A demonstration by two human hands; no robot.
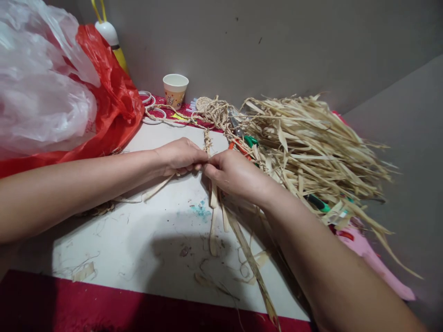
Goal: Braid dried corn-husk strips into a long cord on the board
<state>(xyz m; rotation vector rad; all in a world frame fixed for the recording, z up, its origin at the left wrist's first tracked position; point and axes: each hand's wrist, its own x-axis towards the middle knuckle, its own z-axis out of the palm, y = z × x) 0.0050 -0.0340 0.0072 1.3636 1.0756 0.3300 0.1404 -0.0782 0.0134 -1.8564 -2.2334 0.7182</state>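
Over the white board [131, 258], my left hand [182, 156] and my right hand [235, 173] meet with their fingertips close together. Both pinch dried plant-fibre strips at the lower end of a narrow straw braid [207, 139]. The braided part lies beyond my fingers, pointing away from me. Loose flat strips [213, 221] hang from under my right hand toward me, and one short strip [159, 186] sticks out below my left hand. My fingers hide the spot where the strips cross.
A large heap of dried strips [311, 143] lies at the right, with green-handled scissors [251, 140] partly under it. Behind stand a paper cup [175, 92] and a tangle of straw cord [218, 113]. Red and clear plastic bags [110, 92] bulge at the left. A grey wall [277, 50] closes the back.
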